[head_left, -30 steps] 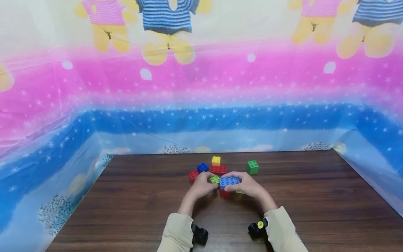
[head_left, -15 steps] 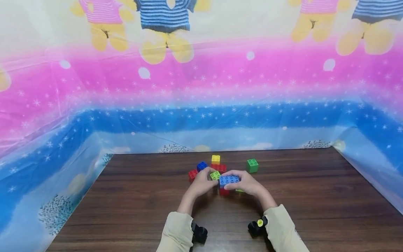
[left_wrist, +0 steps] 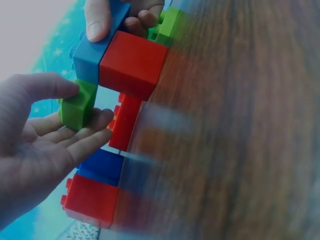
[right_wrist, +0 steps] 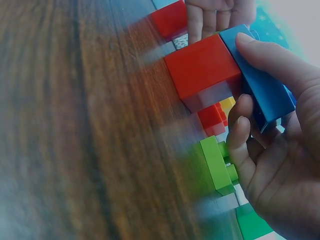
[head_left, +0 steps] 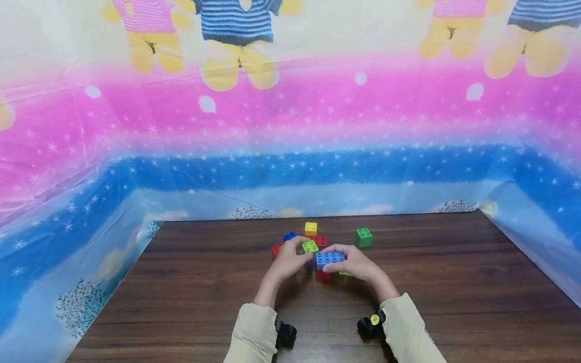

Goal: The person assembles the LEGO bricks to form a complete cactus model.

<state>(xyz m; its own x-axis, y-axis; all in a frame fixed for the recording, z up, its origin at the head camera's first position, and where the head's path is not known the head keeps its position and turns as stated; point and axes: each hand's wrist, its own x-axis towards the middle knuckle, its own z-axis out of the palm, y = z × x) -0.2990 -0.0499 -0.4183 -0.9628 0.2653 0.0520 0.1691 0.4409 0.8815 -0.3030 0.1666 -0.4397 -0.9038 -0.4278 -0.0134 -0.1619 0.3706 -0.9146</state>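
Observation:
My left hand (head_left: 287, 261) pinches a lime-green toy building block (head_left: 310, 246) between thumb and fingers. In the left wrist view this block (left_wrist: 79, 107) is close to the end of a long blue block; whether they touch I cannot tell. My right hand (head_left: 356, 262) grips that blue block (head_left: 330, 258), thumb on its near side. The blue block sits on a red block (left_wrist: 132, 62), its right part overhanging. Under the overhang, by the right fingers, lies a flat lime-green block (right_wrist: 215, 165), partly hidden in the head view.
Behind the hands are a yellow block (head_left: 310, 228), a long red block (head_left: 320, 240), a dark blue block (head_left: 289, 236) and a small red block (head_left: 276, 250). A green block (head_left: 363, 237) stands farther right on the brown wooden table (head_left: 190, 282). Printed cloth hangs around the table.
The left hand has moved the lime-green block slightly up or away in the head view. The right hand keeps its grip on the blue block, nearly still.

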